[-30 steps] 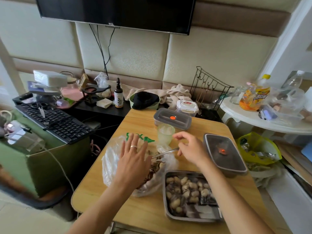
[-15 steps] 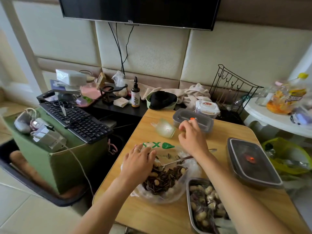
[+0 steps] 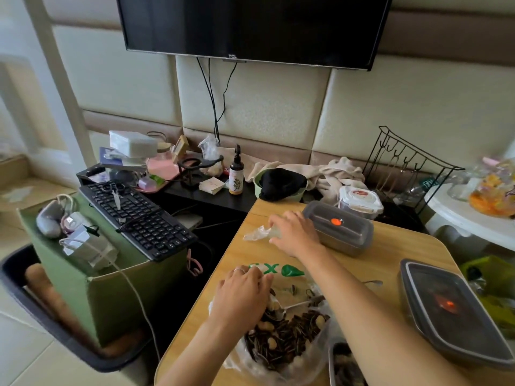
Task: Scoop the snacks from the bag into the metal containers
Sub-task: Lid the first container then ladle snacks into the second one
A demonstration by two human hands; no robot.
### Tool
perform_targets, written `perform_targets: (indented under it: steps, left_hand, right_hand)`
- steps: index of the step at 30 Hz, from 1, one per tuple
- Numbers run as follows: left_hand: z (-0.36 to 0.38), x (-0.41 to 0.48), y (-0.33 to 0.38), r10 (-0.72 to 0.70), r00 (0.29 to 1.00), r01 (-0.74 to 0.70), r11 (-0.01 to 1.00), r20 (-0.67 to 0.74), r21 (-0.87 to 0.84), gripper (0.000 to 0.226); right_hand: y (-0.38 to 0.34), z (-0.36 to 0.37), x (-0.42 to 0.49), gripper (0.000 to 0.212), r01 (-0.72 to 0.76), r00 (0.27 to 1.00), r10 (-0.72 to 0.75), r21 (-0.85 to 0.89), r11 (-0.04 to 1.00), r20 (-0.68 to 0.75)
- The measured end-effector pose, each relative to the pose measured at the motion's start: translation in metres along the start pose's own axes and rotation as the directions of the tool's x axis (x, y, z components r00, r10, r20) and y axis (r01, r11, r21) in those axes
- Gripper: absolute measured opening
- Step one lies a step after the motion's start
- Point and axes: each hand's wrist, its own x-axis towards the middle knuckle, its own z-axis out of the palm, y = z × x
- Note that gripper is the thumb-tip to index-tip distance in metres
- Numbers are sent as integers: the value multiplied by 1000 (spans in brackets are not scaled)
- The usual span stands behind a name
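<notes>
The left hand [image 3: 242,295] grips the rim of a clear plastic bag [image 3: 250,366] of dark seeds; beyond it, the right hand [image 3: 292,232] clasps a tipped clear plastic cup [image 3: 257,233].

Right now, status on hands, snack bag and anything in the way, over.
Left hand grips snack bag rim. Right hand grips clear plastic cup beside lidded container. Spoon lies in bag, unheld. Open metal container at bottom edge, partly filled.

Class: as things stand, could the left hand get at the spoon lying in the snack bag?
Probably yes. The left hand is at the mouth of the open bag, right beside the spoon lying on the snacks, with nothing between them.
</notes>
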Motion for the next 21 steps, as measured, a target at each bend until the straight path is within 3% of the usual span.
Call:
perform_targets:
  steps: [6, 11, 13, 19, 21]
  left_hand:
    - [0, 1, 1, -2, 1000, 2, 1000, 12, 4, 47]
    - [-2, -3, 3, 7, 1000, -8, 1000, 16, 11, 46]
    - [-3, -4, 4, 7, 1000, -7, 1000, 11, 5, 45]
    - [-8, -6, 7, 10, 1000, -10, 1000, 6, -28, 41]
    - [-9, -5, 5, 15, 1000, -14, 999, 6, -52, 39]
  right_hand:
    - [11, -14, -22, 36, -116, 991, 123, 126, 985, -50]
    - [33, -25, -54, 75, -275, 961, 259, 240, 931, 96]
    - [42, -26, -65, 88, -344, 934, 313, 205, 916, 171]
    - [48, -32, -78, 96, -357, 921, 323, 136, 924, 218]
    - [35, -38, -76, 93, -326, 939, 315, 60, 944, 136]
